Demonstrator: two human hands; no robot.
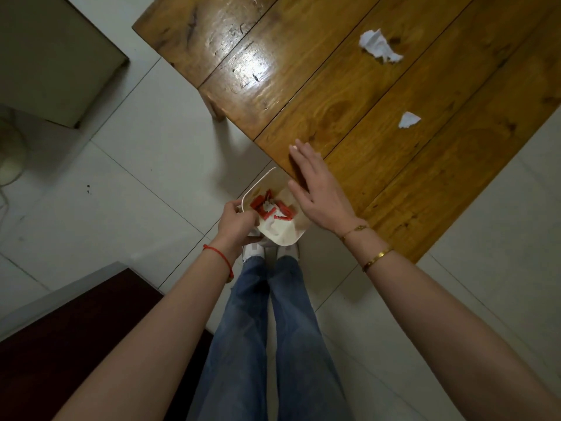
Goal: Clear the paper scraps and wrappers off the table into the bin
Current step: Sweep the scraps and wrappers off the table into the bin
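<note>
A small white bin (261, 181) is held just below the near edge of the wooden table (349, 95). My left hand (238, 221) grips its rim on the left side. Inside lie red wrappers (268, 208) and white paper. My right hand (315, 183) is flat and open, palm down, over the table edge and the bin's right side, holding nothing. Two white paper scraps remain on the table: a large crumpled one (379, 47) far right and a small one (408, 120) nearer.
The floor is pale tile (121, 192). A grey-green cabinet (51, 56) stands at the upper left and dark furniture (76, 323) at the lower left. My legs in blue jeans (273, 329) are below the bin.
</note>
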